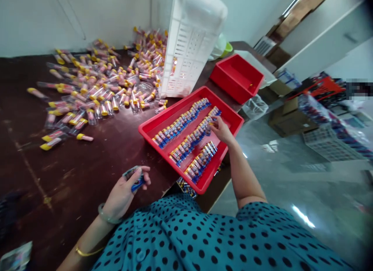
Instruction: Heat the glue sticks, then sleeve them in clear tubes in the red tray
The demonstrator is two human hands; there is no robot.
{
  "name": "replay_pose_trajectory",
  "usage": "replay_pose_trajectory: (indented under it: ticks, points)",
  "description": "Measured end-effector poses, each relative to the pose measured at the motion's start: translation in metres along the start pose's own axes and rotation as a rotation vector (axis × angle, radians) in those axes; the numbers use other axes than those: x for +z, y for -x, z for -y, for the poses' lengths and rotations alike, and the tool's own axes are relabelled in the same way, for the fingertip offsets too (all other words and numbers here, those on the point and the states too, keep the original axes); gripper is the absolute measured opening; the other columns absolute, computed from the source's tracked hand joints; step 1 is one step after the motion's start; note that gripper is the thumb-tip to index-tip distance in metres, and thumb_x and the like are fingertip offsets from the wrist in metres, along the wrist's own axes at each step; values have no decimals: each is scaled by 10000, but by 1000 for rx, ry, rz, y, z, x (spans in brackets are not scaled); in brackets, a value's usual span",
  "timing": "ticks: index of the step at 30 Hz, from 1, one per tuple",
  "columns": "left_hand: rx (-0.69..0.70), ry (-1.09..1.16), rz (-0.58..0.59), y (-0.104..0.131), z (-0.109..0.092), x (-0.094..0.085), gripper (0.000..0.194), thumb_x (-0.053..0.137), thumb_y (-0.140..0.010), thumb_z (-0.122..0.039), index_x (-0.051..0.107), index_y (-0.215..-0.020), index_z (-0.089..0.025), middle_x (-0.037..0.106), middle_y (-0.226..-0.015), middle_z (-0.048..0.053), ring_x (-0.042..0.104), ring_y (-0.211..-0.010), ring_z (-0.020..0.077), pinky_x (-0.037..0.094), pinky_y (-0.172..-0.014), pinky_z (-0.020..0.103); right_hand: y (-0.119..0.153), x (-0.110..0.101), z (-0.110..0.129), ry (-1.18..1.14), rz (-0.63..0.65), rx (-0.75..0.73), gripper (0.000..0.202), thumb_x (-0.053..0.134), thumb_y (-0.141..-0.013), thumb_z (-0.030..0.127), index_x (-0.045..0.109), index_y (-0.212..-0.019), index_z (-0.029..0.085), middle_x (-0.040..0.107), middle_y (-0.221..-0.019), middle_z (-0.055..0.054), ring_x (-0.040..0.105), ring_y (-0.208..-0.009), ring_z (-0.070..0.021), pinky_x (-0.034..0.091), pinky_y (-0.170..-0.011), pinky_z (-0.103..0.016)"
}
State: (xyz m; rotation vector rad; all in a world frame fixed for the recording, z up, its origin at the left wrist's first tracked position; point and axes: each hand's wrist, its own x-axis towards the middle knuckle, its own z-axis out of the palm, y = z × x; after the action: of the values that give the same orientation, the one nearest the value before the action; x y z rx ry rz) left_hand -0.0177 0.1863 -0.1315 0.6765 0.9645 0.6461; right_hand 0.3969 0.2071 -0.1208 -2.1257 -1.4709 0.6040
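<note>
My left hand [128,187] is closed around a small bunch of blue printed pieces [138,182], perhaps labels, above the dark table near its front edge. Over the red tray [201,188], my right hand [220,129] pinches a small yellow-capped tube [209,125] at the far end of the middle row. Inside the tray, blue-wrapped tubes lie side by side in three rows: a long back row [177,125], a middle row [190,140] and a shorter front row [199,164]. My fingers partly hide the pinched tube.
A loose heap of clear tubes [99,84] with yellow caps and pink contents covers the table's back. Beside it stands a white plastic basket [186,49] on its side. Another red bin [237,78] is at the right. Cardboard boxes [291,117] stand on the floor.
</note>
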Motion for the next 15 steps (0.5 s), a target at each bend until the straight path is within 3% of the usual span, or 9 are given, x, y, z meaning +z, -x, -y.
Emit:
replay_pose_trajectory:
  ticks: [2, 4, 8, 11, 14, 15]
  points:
    - [-28, -19, 6, 1, 1, -6, 328, 742, -763, -438, 719, -925, -155, 650, -710, 29, 601, -689, 155, 492, -573, 239, -7, -17, -32, 255, 105, 156, 464, 545, -900, 188, 465, -1342, 73, 682, -1082, -168, 653, -940, -207, 493, -869, -325]
    - [-43, -26, 0, 3, 2, -11, 325, 741, -762, -442, 719, -921, -159, 651, -715, 27, 601, -693, 154, 492, -580, 238, -6, -17, -46, 326, 186, 216, 443, 609, -855, 164, 554, -1282, 61, 704, -1063, -188, 668, -928, -225, 495, -859, -315]
    - [-23, 9, -50, 9, 3, -23, 322, 747, -755, -437, 725, -934, -170, 662, -745, 31, 608, -706, 158, 496, -606, 248, 4, 0, -43, 335, 242, 231, 478, 608, -857, 193, 557, -1315, 66, 713, -1096, -197, 695, -932, -221, 518, -815, -276]
    - [24, 61, -84, 17, 3, -35, 314, 746, -754, -428, 728, -923, -164, 665, -760, 45, 620, -714, 169, 492, -610, 259, 8, 3, -50, 328, 287, 212, 557, 616, -845, 263, 522, -1349, 47, 741, -990, -193, 725, -829, -240, 553, -697, -289]
    - [63, 138, -136, 22, 4, -52, 321, 751, -754, -405, 713, -971, -171, 678, -796, 58, 641, -741, 182, 503, -641, 279, -12, 5, -61, 441, 138, 203, 515, 633, -806, 368, 616, -1247, 103, 748, -922, -179, 732, -830, -318, 573, -691, -387]
    - [69, 179, -158, 23, 5, -58, 349, 757, -751, -395, 699, -1024, -187, 690, -832, 62, 649, -760, 188, 511, -655, 290, -23, 9, -57, 464, 69, 127, 501, 649, -788, 389, 640, -1210, 119, 748, -929, -175, 730, -844, -332, 575, -706, -405]
